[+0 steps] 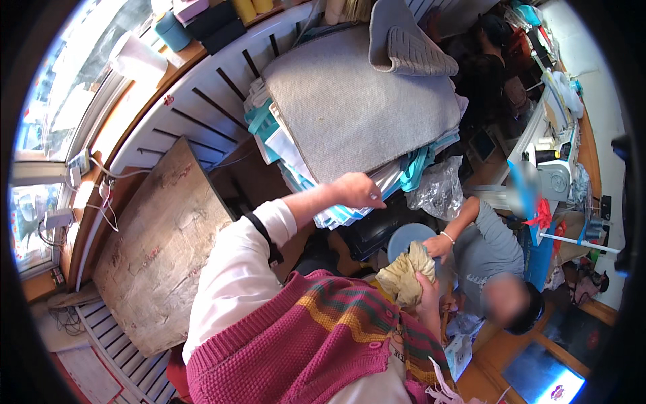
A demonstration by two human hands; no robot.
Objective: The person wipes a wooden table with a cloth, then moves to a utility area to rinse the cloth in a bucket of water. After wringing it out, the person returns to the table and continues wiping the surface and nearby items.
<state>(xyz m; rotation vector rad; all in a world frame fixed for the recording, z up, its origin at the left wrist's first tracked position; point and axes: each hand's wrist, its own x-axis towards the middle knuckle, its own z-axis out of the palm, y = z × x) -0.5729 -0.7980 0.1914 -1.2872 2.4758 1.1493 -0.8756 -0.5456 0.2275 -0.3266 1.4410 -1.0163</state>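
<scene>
My left hand [361, 192], with a ring on one finger, hovers over or rests at the near edge of a stack of folded white and turquoise fabric [348, 214]; its fingers are curled and their undersides are hidden. A grey textile mat [363, 101] covers the stack, with a folded grey piece [414, 50] on its far right corner. On the right, my right hand [428, 293] grips a crumpled yellowish cloth [406, 275]. A co-worker's hand [438, 246] with a bracelet is at the cloth's upper edge. Beyond the cloth is a round blue-grey seat or lid [411, 240].
A co-worker in a grey shirt [484, 252] is close on my right; another person in dark clothes [487, 65] is farther back. A worn wooden board [161, 252] lies at left beside slatted white racks. A clear plastic bag [439, 187] and a sewing machine [555, 174] are at right.
</scene>
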